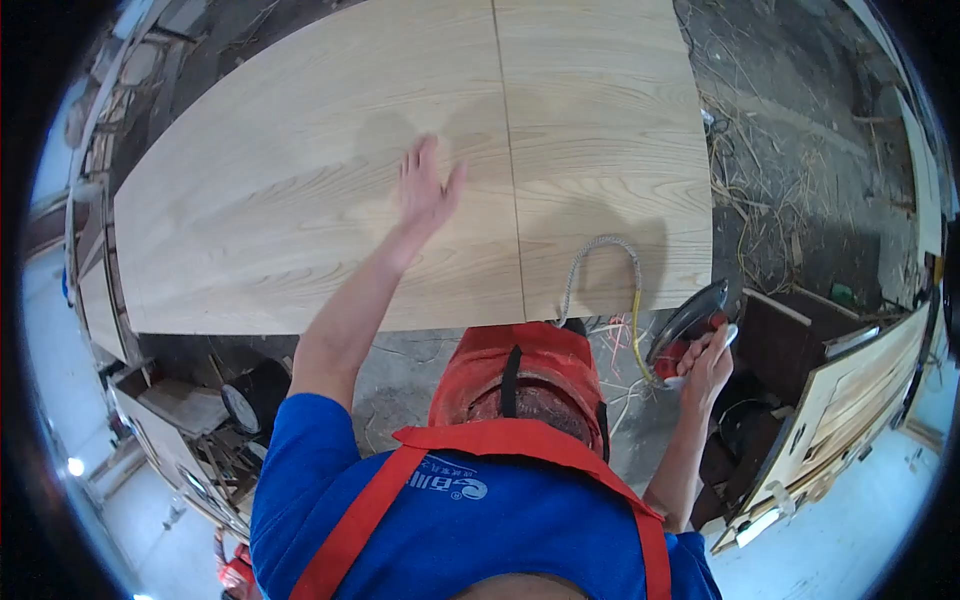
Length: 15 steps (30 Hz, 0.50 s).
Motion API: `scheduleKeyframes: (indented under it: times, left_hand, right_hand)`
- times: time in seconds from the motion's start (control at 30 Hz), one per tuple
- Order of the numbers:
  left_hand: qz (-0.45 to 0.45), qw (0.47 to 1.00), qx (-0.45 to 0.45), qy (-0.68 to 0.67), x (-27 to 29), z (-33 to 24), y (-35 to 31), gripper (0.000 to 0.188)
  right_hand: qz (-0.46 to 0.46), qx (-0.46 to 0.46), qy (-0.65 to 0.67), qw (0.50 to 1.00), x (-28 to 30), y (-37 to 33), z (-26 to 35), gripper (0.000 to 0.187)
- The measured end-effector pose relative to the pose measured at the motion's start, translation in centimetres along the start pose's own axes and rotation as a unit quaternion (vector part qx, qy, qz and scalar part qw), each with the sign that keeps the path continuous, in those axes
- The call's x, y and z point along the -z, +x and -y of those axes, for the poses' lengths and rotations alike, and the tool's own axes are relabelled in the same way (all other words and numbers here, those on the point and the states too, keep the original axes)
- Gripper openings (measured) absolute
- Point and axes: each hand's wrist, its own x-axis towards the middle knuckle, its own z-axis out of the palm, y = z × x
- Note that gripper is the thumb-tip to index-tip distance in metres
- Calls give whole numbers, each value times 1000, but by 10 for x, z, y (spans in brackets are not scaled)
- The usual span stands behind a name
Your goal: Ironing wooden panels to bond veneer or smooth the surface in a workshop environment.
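Wood board [300, 200] (largest item) spans approx. 9 to 1 o'clock, pale, grained, w/ a dark seam [514, 190] running from 12 o'clock twd the near edge. Floor [780, 130] at 2 o'clock carries scattered wood scraps & thin strands. Operator's blue shirt [430, 540] is at 6 o'clock, w/ red apron [560, 445] over it, waist close to near edge of board. Wood panels [860, 385] stand at 4 o'clock; a dark round item [258, 395] sits at 8 o'clock. Iron [690, 325], i.e. dark plate, red body, white handle, is at 3 o'clock, by near R corner of board, plate tilted up on edge; contact w/ board can't be confirmed. R hand [706, 365] is clamped on iron handle. L hand [428, 190], at 11 o'clock, is over the board L of seam, slightly blurred, holding nothing; fingers extended, thumb apart; can't tell if palm touches surface. Cord [605, 239] (smallest), grey-white braid then yellow section, arcs above board's near edge at 2 o'clock, R of seam, & drops to iron.
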Motion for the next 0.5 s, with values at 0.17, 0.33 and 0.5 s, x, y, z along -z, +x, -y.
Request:
scheduleKeyframes:
  times: [0.17, 0.33, 0.5]
  left_hand:
    - [134, 960, -88, -228, 25, -88, -180, 79]
    - [275, 839, -145, -447, 16, -224, -229, 67]
    - [453, 794, -137, -381, -3, -204, -288, 29]
  right_hand:
    - [107, -61, 194, 973, -26, -96, 34, 46]
    - [287, -87, 303, 905, -50, -139, 58, 42]
    - [321, 12, 153, 935, -66, -156, 76, 41]
